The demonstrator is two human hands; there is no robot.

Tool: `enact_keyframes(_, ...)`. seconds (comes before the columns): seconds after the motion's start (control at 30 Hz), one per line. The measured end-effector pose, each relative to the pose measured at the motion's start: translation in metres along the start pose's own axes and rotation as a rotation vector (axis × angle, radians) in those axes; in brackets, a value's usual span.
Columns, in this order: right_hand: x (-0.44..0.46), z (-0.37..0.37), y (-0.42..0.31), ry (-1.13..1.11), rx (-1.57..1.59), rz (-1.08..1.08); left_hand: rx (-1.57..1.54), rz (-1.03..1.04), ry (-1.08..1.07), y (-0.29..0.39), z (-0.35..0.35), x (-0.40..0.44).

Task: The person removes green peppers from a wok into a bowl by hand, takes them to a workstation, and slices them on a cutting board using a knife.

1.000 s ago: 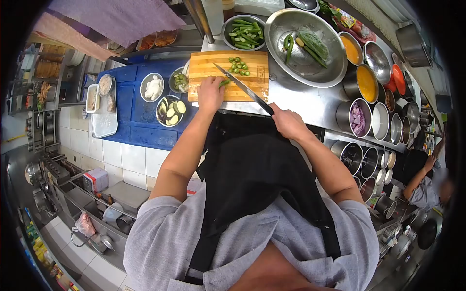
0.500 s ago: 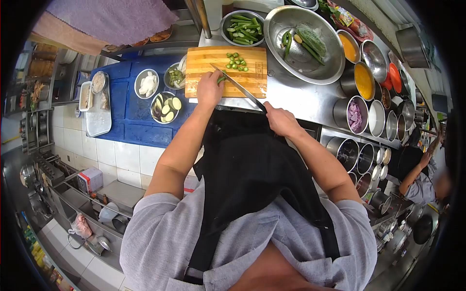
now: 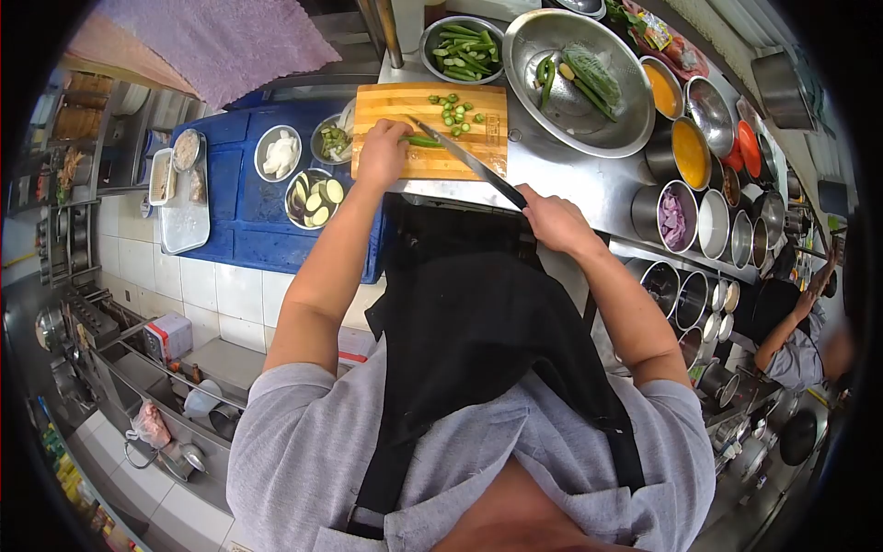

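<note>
On the wooden cutting board (image 3: 368, 101), my left hand (image 3: 381, 155) is closed over one end of a slim green pod (image 3: 423, 142), whose cut end sticks out toward the blade. My right hand (image 3: 556, 221) grips a kitchen knife (image 3: 471, 164) by its black handle, at the board's front right. The blade slants across the board, its tip just beyond the pod. Several round green slices (image 3: 454, 114) lie loose behind the knife. Whether the pod is okra or green chili I cannot tell.
Behind the board stand a bowl of cut okra (image 3: 462, 53) and a wide steel basin (image 3: 589, 138) with green vegetables. Eggplant slices (image 3: 315, 201) and a white food (image 3: 280, 158) sit in bowls on the left. Pots, one with purple pieces (image 3: 673, 221), line the right; another person (image 3: 791, 340) is beyond.
My left hand has shifted left along the board, showing more of the pod. The knife and my right hand have moved slightly right, and the slices behind the blade have spread.
</note>
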State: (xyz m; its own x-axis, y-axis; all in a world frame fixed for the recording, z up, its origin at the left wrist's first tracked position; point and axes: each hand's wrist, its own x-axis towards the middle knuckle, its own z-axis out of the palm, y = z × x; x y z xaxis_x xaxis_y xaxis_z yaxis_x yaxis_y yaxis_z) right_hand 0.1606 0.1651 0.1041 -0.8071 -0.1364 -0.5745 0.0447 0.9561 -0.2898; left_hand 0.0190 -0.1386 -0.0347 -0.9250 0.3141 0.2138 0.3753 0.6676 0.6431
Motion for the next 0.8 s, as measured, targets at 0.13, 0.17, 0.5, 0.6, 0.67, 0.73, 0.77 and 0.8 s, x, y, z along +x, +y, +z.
enact_keyframes(0.13, -0.007, -0.007, -0.007, -0.014, -0.067, -0.034, 0.011, -0.012, 0.044, 0.006, 0.004, -0.001)
enact_keyframes(0.17, -0.007, -0.007, -0.006, -0.015, -0.069, -0.033, 0.005, -0.033, 0.035, 0.007, 0.003, -0.001)
enact_keyframes(0.5, 0.031, 0.036, 0.009, -0.049, 0.054, -0.093, -0.012, 0.027, 0.068, 0.005, 0.002, -0.004)
enact_keyframes(0.6, 0.024, 0.031, 0.023, -0.034, 0.192, -0.122, 0.019, -0.047, 0.014, 0.003, -0.004, -0.007)
enact_keyframes(0.67, 0.012, 0.023, 0.031, -0.05, 0.286, -0.117, 0.114, -0.063, -0.049, 0.0, -0.01, -0.01)
enact_keyframes(0.73, 0.0, 0.018, 0.041, -0.023, 0.462, 0.002, 0.093, -0.053, -0.029, 0.012, -0.017, -0.01)
enact_keyframes(0.77, -0.001, 0.023, 0.051, -0.02, 0.467, 0.007, 0.071, -0.044, -0.009, 0.018, -0.021, -0.008)
enact_keyframes(0.8, 0.0, 0.034, 0.063, 0.026, 0.512, 0.006, 0.103, 0.042, 0.008, 0.029, -0.026, -0.005)
